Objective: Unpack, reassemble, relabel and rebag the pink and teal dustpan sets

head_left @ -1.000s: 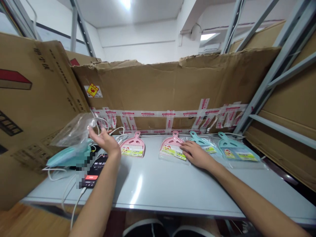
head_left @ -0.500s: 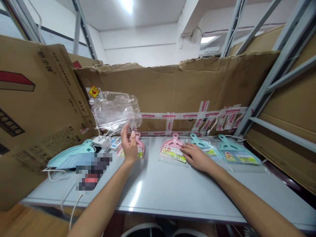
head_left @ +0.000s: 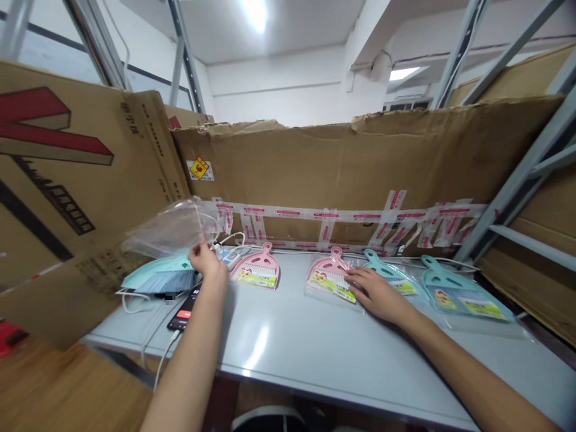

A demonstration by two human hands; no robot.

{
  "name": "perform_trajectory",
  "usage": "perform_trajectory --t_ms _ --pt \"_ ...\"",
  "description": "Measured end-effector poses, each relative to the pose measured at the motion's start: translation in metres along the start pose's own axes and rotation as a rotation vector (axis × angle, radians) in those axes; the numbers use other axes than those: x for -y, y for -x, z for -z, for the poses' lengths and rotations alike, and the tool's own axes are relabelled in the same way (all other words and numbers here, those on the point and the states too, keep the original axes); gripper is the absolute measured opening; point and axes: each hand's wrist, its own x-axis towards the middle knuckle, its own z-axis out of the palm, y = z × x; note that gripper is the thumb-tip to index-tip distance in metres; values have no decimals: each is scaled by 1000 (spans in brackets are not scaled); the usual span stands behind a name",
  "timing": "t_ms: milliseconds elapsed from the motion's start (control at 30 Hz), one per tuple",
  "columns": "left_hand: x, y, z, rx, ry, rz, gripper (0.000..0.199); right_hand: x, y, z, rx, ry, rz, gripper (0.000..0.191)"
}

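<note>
My left hand (head_left: 204,259) pinches the edge of a clear plastic bag (head_left: 173,230), which trails up and to the left over a loose teal dustpan with brush bristles (head_left: 162,277). To its right lies an unbagged pink dustpan (head_left: 256,273). My right hand (head_left: 377,294) rests flat, its fingertips on a pink dustpan in a clear bag (head_left: 330,279). Beside those fingers lies a teal dustpan in a clear bag (head_left: 389,277). A larger bagged teal dustpan (head_left: 461,297) sits farther right.
A smartphone (head_left: 184,313) lies under my left forearm on the grey table (head_left: 315,354), with white cables (head_left: 148,327) trailing over the edge. Behind stands a cardboard sheet (head_left: 342,168) with red-and-white tape (head_left: 324,213). Metal shelving and cartons flank the table.
My left hand has swung left with the bag, from above the loose pink dustpan to above the loose teal one. My right hand stays on the bagged pink dustpan. The view has shifted slightly.
</note>
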Motion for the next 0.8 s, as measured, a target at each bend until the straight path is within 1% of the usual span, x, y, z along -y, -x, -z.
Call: perform_trajectory --t_ms 100,167,333,500,600,700,800 --pt "0 3 -3 -59 81 79 24 -1 0 0 6 2 1 38" --pt "-1 5 -5 -55 120 120 20 -1 0 0 6 5 4 38" --pt "-3 11 -7 -35 157 182 29 -2 1 -1 4 0 5 39" --pt "-3 12 -7 -23 154 184 33 -1 1 0 8 -7 0 39" --pt "-1 11 -8 -34 145 143 44 1 0 1 6 -4 -2 39" --pt "1 11 -9 -37 166 65 65 2 0 3 13 1 -1 39" --pt "3 15 -12 13 213 42 86 3 0 4 28 6 -5 40"
